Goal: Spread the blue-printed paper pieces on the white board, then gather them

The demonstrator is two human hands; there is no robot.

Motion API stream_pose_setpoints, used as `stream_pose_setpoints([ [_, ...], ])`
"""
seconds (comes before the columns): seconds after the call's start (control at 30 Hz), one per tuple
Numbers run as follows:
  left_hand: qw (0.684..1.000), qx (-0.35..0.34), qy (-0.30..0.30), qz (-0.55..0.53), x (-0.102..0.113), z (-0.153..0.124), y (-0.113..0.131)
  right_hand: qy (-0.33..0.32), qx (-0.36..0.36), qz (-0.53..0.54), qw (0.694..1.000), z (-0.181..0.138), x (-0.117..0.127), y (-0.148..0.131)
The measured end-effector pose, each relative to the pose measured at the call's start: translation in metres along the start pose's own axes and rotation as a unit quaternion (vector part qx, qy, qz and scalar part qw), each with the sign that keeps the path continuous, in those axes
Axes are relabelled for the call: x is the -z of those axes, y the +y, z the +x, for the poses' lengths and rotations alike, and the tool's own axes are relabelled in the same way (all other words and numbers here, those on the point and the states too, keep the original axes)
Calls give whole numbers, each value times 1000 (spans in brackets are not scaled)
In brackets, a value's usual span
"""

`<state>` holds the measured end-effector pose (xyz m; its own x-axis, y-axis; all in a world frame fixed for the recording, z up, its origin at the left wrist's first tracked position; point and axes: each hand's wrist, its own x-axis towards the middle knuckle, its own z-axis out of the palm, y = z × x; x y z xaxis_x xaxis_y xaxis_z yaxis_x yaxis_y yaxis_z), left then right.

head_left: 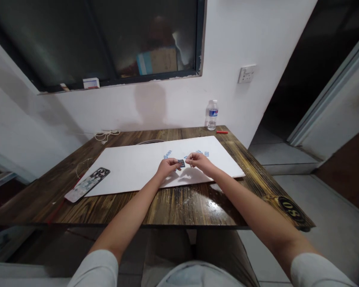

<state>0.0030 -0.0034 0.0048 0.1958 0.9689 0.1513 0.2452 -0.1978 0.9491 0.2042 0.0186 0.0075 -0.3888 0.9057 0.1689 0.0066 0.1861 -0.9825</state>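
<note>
My left hand point(168, 166) pinches a small dark flat piece with pale stripes point(182, 163) above the white board point(128, 169). Close to its right edge, my right hand point(198, 160) has thumb and fingertips pressed together; whatever is between them is too small to make out. Beyond my left hand lie several small blue-edged rectangular pieces point(167, 154). More such pieces point(199, 152) lie behind my right hand, with a single piece point(206, 154) just to their right.
A phone in a patterned case point(88, 184) lies across the board's left edge. A white cable point(106, 136) sits at the table's back left. At the back right stand a water bottle point(212, 115) and a red pen-like stick point(221, 132). A round plate marked 80 point(292, 209) is at the right corner.
</note>
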Motion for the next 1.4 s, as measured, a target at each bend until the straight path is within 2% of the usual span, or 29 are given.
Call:
stream_pose_setpoints([
  [0.07, 1000, 1, 18, -16, 0, 2, 0, -12, -16, -103, 994, 2, 21, -5],
  [0.13, 999, 6, 37, -34, 1, 4, -1, -22, -29, -223, 974, 2, 44, -9],
  [0.2, 998, 10, 50, -46, 1, 6, -1, -42, -51, -347, 936, 0, 65, -11],
  [0.3, 997, 7, 56, -49, 2, 6, -2, -95, -118, -492, 857, -4, 88, -10],
  [0.4, 997, 2, 59, -49, 2, 6, -2, -121, -121, -547, 820, -7, 98, -5],
  [0.5, 997, 5, 58, -42, 2, 6, -3, -119, -119, -562, 810, -6, 101, 1],
  [0.7, 998, 5, 56, -39, 2, 7, -5, -111, -101, -524, 839, -4, 98, 2],
  [0.87, 999, 6, 39, 0, 3, 5, -6, -84, -103, -541, 831, -8, 94, -12],
  [0.97, 999, 8, 26, 37, 3, 3, -6, -64, -109, -477, 870, -9, 87, -19],
  [1.03, 999, 8, 21, 49, 3, 3, -5, -47, -74, -398, 913, -9, 76, -21],
  [1.1, 998, 8, 20, 51, 2, 2, -3, -30, -1, -291, 956, -8, 58, -21],
  [1.17, 998, 13, 21, 51, 1, 1, -1, -27, 50, -191, 980, -9, 37, -19],
  [1.23, 998, 17, 16, 53, 1, -1, 2, -26, 77, -151, 985, -9, 17, -17],
  [1.3, 999, 15, 1, 48, 2, -2, 4, -11, 99, -174, 980, -11, 3, -14],
  [1.4, 999, 15, -32, 35, 2, -2, 3, 7, 115, -185, 976, -12, -6, -10],
])
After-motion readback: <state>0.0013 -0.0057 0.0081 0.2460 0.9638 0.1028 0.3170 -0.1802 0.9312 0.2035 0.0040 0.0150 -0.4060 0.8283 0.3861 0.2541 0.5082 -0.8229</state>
